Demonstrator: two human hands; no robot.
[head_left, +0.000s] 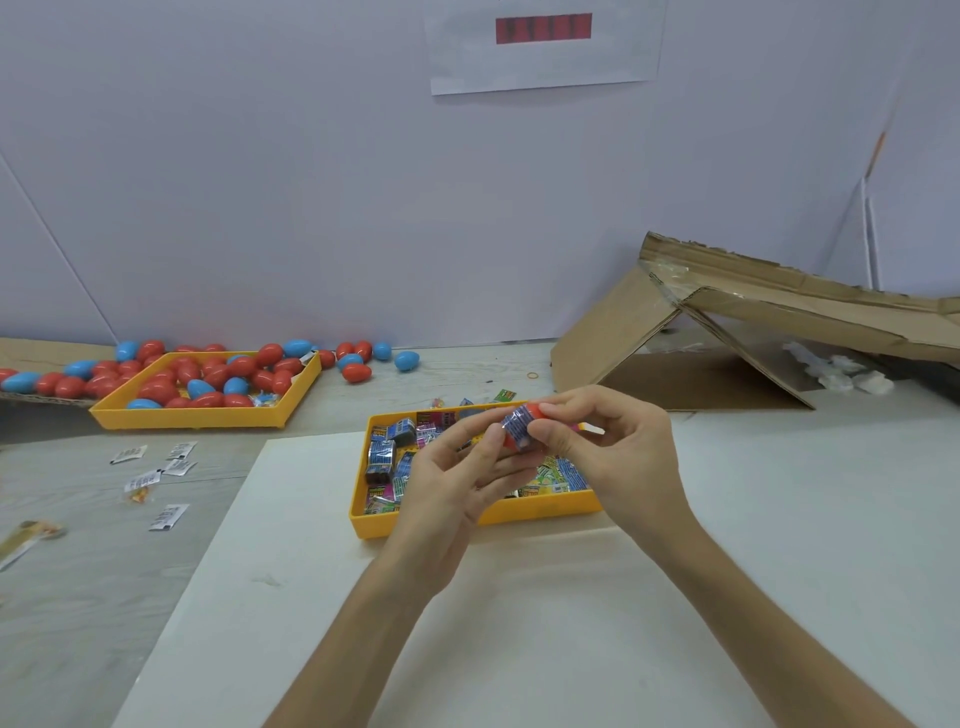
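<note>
Both hands meet above a yellow tray (467, 517) filled with several small printed packets (382, 457). My left hand (457, 478) holds a red plastic egg half (511, 441) from below, fingers curled round it. A blue wrapped packet (519, 423) sits at the mouth of that half. My right hand (608, 441) pinches the packet and the egg from the right, with a small white and pink slip (589, 428) sticking out between its fingers. The rest of the egg is hidden by the fingers.
A second yellow tray (208, 415) at the left holds several red and blue eggs; more eggs (358, 371) lie behind it. Small sachets (166, 517) are scattered on the left. A white mat (519, 623) lies under my arms. A collapsed cardboard box (727, 332) stands at the right.
</note>
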